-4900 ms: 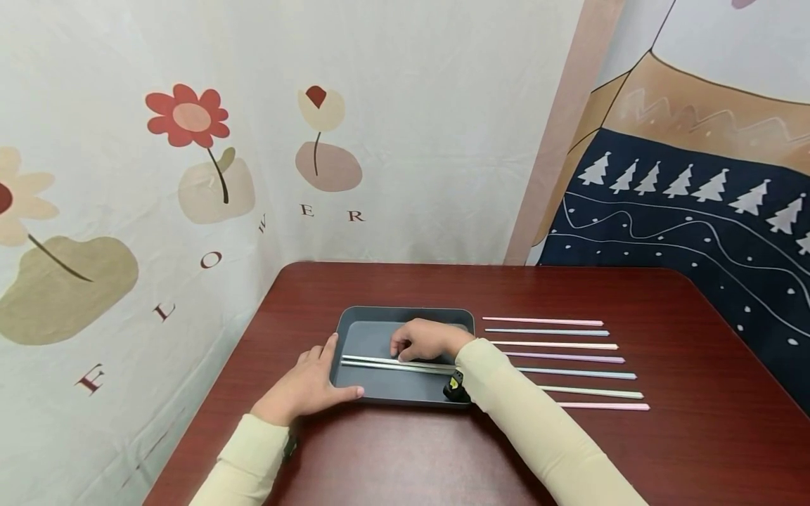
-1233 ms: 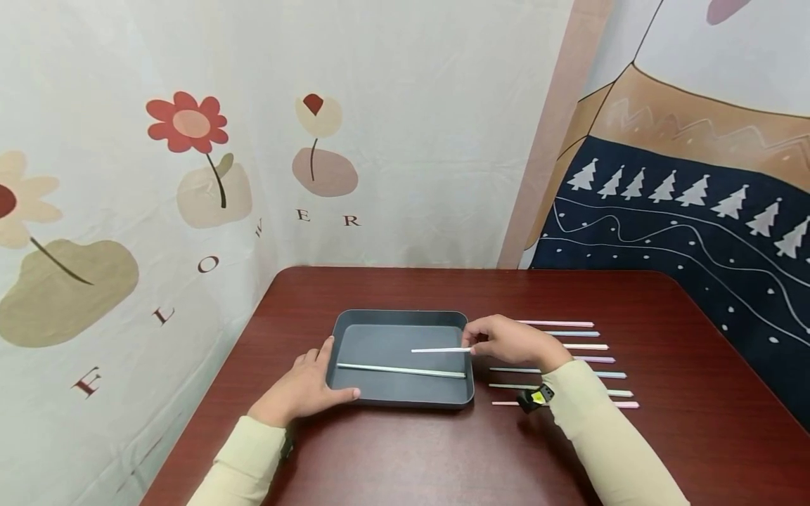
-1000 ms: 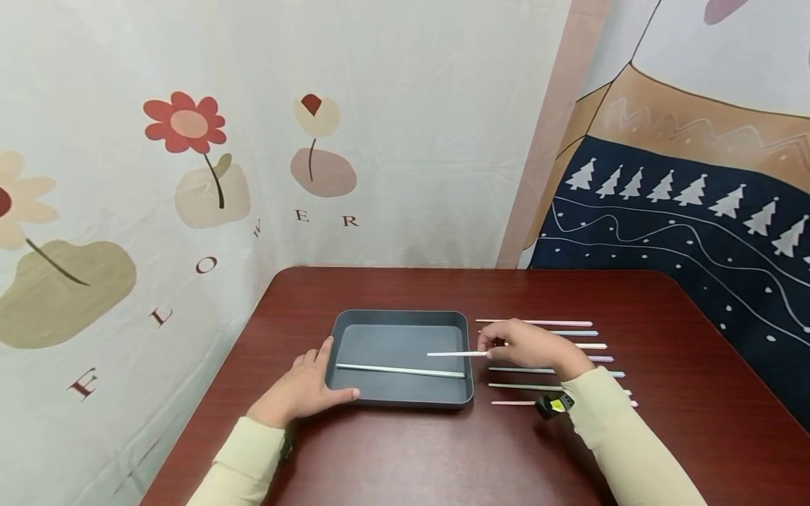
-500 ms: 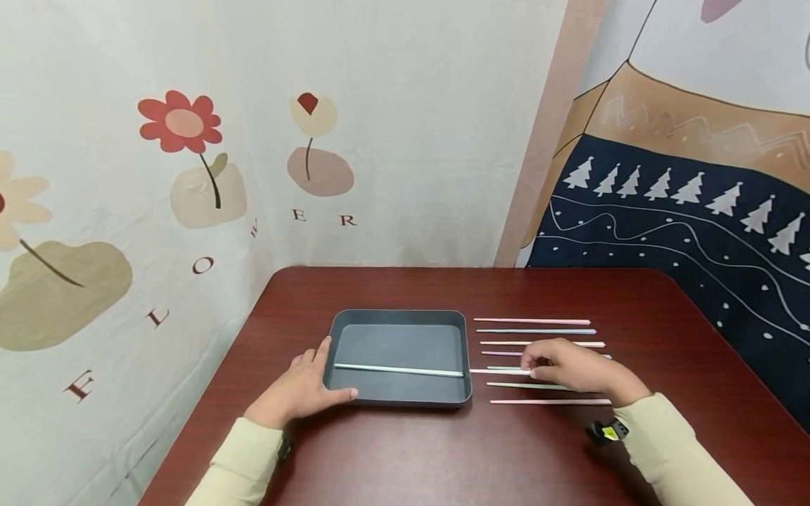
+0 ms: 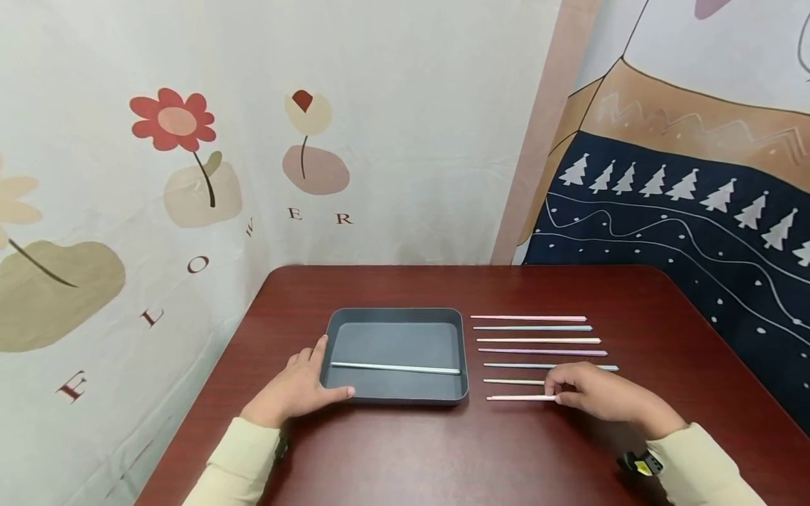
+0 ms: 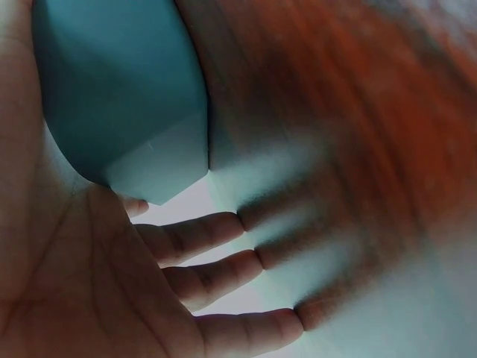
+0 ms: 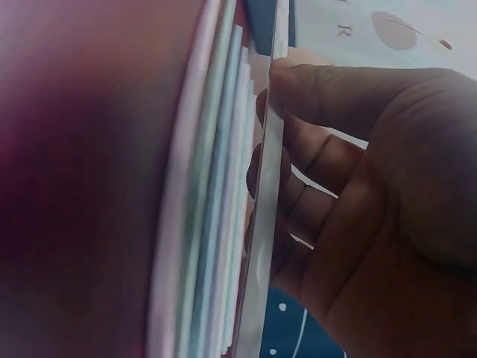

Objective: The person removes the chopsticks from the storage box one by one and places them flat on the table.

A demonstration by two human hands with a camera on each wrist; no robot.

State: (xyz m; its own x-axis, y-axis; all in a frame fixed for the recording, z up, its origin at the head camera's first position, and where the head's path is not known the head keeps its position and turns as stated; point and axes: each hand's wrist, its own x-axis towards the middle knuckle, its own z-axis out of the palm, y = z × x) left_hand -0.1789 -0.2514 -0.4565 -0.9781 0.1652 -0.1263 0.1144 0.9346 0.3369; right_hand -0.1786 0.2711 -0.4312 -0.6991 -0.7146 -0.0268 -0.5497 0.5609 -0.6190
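Note:
My right hand (image 5: 598, 393) pinches a pale chopstick (image 7: 258, 283) between thumb and fingers. In the head view it overlaps the frontmost pink chopstick on the table, so I cannot tell whether the two touch. My left hand (image 5: 294, 386) rests against the left end of a grey tray (image 5: 405, 403), its thumb over the front rim and its other fingers along the left side. In the left wrist view the tray's corner (image 6: 149, 156) lies by the palm. One pale greenish chopstick (image 5: 395, 368) lies lengthwise in the tray.
Right of the tray lie several chopsticks in parallel, among them a pink one (image 5: 528, 318) at the back, a blue one (image 5: 531, 328), a cream one (image 5: 538, 341) and a purple one (image 5: 544, 351). The reddish-brown table (image 5: 405, 457) reaches back to a curtain (image 5: 405, 140).
My right hand, earlier over two sticks in the tray, has lifted one chopstick out and carried it right and forward to the front of the row. The left hand keeps its place.

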